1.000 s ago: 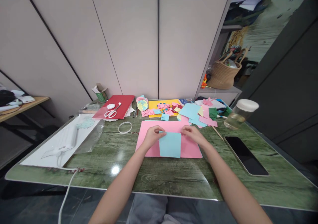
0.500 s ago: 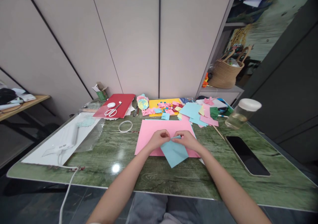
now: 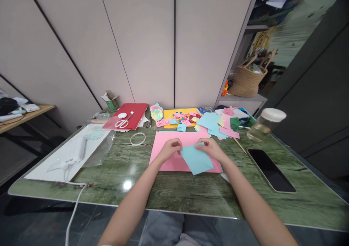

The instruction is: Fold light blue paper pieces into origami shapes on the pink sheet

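Left hand [image 3: 171, 148]: fingers curled together, tips at the paper's upper left corner; I cannot tell whether they grip it or only touch it.
Right hand [image 3: 212, 148]: thumb and fingers pinching the upper edge near its right end.
Light blue, roughly square sheet of thin paper [image 3: 196, 161]: between my hands and hanging towards me, tilted, one corner pointing down; I see no clear long axis. Its bulk lies nearer my right hand.
Smooth pink rectangular sheets [image 3: 177, 165]: flat beneath both hands, wider than the blue square.
Glossy green wood-grain desk [image 3: 180, 193]: under everything, running out to both sides.
Right of my hands: slim wooden stick [image 3: 240, 146], flat black-screened phone [image 3: 271, 171], and beyond them a clear bottle with a white lid [image 3: 259, 130].
Left of my hands: thin whitish ring [image 3: 137, 133]; farther off, white-handled scissors [image 3: 122, 123] on a flat red folder [image 3: 138, 111].
Beyond my hands: loose light blue papers [image 3: 208, 120], overlapping.
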A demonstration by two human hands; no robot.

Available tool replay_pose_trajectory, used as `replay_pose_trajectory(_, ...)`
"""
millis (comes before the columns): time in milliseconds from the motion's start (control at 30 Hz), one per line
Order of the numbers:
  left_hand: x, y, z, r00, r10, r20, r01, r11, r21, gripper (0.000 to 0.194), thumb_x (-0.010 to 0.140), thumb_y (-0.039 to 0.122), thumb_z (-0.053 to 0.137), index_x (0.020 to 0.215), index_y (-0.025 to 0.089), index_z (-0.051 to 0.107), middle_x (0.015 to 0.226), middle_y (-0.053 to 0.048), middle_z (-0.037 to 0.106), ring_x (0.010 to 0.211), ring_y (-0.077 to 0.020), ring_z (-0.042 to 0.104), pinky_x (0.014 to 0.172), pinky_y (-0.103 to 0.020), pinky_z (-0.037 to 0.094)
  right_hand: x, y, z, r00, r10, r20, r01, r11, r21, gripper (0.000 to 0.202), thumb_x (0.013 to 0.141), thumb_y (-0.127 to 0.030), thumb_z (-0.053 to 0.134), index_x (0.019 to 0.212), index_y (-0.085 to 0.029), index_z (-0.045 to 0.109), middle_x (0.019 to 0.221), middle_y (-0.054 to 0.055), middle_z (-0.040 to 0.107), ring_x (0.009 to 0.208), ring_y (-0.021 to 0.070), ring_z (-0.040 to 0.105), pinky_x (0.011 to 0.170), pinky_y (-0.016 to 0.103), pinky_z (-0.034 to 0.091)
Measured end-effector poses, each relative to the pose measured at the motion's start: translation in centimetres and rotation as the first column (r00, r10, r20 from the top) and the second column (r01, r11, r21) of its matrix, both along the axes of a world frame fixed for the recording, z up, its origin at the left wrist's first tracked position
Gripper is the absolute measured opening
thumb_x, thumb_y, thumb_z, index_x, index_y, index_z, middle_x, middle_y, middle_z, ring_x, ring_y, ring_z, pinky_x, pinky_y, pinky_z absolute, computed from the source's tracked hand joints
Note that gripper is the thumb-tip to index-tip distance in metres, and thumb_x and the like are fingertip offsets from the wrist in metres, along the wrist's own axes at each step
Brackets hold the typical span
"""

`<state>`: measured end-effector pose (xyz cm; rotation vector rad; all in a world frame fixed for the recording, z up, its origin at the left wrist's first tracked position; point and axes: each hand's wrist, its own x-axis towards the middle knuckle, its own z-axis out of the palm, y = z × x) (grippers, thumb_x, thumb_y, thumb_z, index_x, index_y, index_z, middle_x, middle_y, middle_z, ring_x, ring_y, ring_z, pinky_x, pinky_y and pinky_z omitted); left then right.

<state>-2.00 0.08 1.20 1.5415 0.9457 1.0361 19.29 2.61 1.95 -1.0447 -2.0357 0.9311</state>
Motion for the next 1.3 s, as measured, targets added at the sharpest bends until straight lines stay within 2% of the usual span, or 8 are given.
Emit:
replay_pose_trajectory(200,-1.5,0.5,0.1,0.996,0.094,0.004,-0.094,0.996,-0.011,0.003,0.062,0.015,0.049,0.063,0.014,0.050,0.058,0.001,0.056,0.052,-0.0099,0.053,0.055,-0.023,0.040,1.8,0.8,-0.2,0.992,-0.110,-0.062,0.109,0.994,-0.011,0.026,0.069,-0.042,0.054,0.067,-0.016,0.056,0.063,0.000,0.054,0.058,0.0117,0.045,0.052,0.023,0.034)
replay_pose_trajectory(333,-1.5,0.5,0.0,0.978,0.208,0.001,-0.207,0.977,-0.054,0.012,0.068,0.026,0.049,0.070,0.015,0.051,0.064,-0.001,0.059,0.055,-0.0098,0.055,0.054,-0.021,0.038,1.2,0.8,-0.6,0.996,-0.084,-0.023,0.084,0.996,0.005,0.026,0.069,-0.042,0.053,0.065,-0.017,0.057,0.063,0.000,0.055,0.056,0.0117,0.045,0.051,0.023,0.033)
replay_pose_trajectory(500,0.1,0.3,-1.4,0.990,0.140,-0.004,-0.139,0.981,-0.136,0.033,0.061,0.032,0.062,0.089,0.016,0.053,0.068,0.000,0.057,0.058,-0.0096,0.054,0.052,-0.019,0.038,-0.6,0.4,-1.4,0.997,-0.075,0.013,0.075,0.997,0.004,0.023,0.069,-0.038,0.053,0.066,-0.017,0.058,0.064,0.000,0.058,0.056,0.0120,0.047,0.051,0.023,0.034)
replay_pose_trajectory(567,0.6,0.3,-1.9,0.989,0.148,-0.031,-0.150,0.984,-0.100,0.035,0.057,0.028,0.066,0.087,0.015,0.055,0.067,0.000,0.057,0.059,-0.0098,0.053,0.052,-0.020,0.039,-0.9,0.3,-1.7,0.996,-0.083,0.038,0.083,0.997,0.002,0.018,0.068,-0.034,0.055,0.069,-0.017,0.059,0.068,0.001,0.060,0.061,0.0130,0.050,0.055,0.024,0.036)
replay_pose_trajectory(700,1.2,-0.1,-1.9,0.965,0.173,-0.197,-0.162,0.984,0.071,0.021,0.057,0.024,0.065,0.075,0.014,0.060,0.072,-0.002,0.061,0.064,-0.0114,0.054,0.057,-0.022,0.040,-1.3,-0.1,-1.9,0.997,-0.042,0.059,0.042,0.999,0.007,0.014,0.065,-0.023,0.055,0.077,-0.019,0.061,0.079,0.002,0.062,0.073,0.0152,0.054,0.068,0.027,0.039)
replay_pose_trajectory(867,1.6,-0.8,-1.2,0.944,0.147,-0.295,-0.101,0.981,0.164,0.015,0.061,0.023,0.062,0.074,0.016,0.062,0.072,-0.001,0.063,0.063,-0.0110,0.053,0.059,-0.022,0.039,-2.0,-0.6,-1.8,0.998,0.049,0.049,-0.048,0.999,-0.020,0.009,0.066,-0.021,0.051,0.069,-0.018,0.060,0.071,0.001,0.062,0.069,0.0149,0.053,0.065,0.026,0.039)
replay_pose_trajectory(1133,2.1,-0.6,-1.7,0.979,0.122,-0.161,-0.113,0.992,0.064,0.017,0.060,0.026,0.064,0.071,0.014,0.062,0.070,-0.003,0.063,0.062,-0.0121,0.054,0.058,-0.023,0.041,-1.6,-0.3,-1.8,0.996,0.080,0.029,-0.076,0.991,-0.113,0.008,0.062,-0.018,0.049,0.063,-0.016,0.057,0.062,0.000,0.057,0.060,0.0120,0.048,0.056,0.023,0.036)
replay_pose_trajectory(1300,1.0,0.1,-1.3,0.986,0.164,-0.035,-0.164,0.986,0.021,0.021,0.059,0.029,0.065,0.070,0.012,0.060,0.069,-0.004,0.061,0.062,-0.0121,0.054,0.056,-0.023,0.041,-0.6,0.1,-1.2,0.998,0.057,0.029,-0.053,0.990,-0.133,0.006,0.060,-0.018,0.048,0.057,-0.015,0.053,0.057,-0.002,0.052,0.056,0.0106,0.045,0.055,0.023,0.035)
